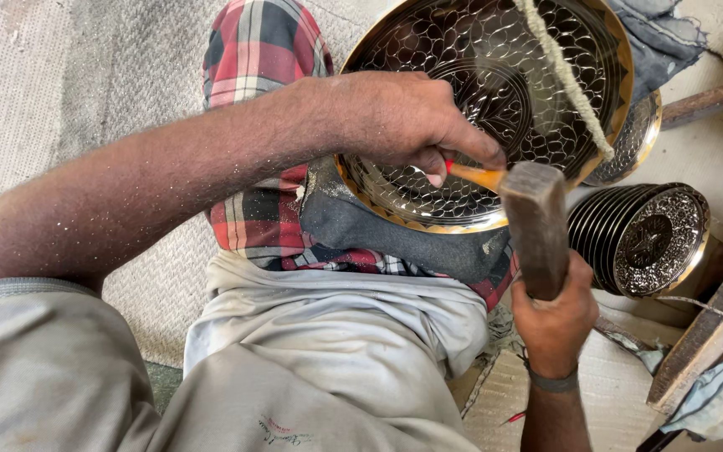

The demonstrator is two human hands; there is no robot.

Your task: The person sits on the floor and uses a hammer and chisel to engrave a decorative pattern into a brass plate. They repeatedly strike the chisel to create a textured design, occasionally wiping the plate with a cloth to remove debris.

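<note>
Engraving looked underway: his left hand (403,117) pinched a chisel (479,176) against the plate (428,50) on his knee, right hand (556,311) gripping a mallet (535,222). Next called for a measured tap.

A pale woven mat (60,92) covered the floor in soft daylight. Well right of it lay a wooden plank (707,333), with a wooden beam (713,100) beyond that plank.
</note>
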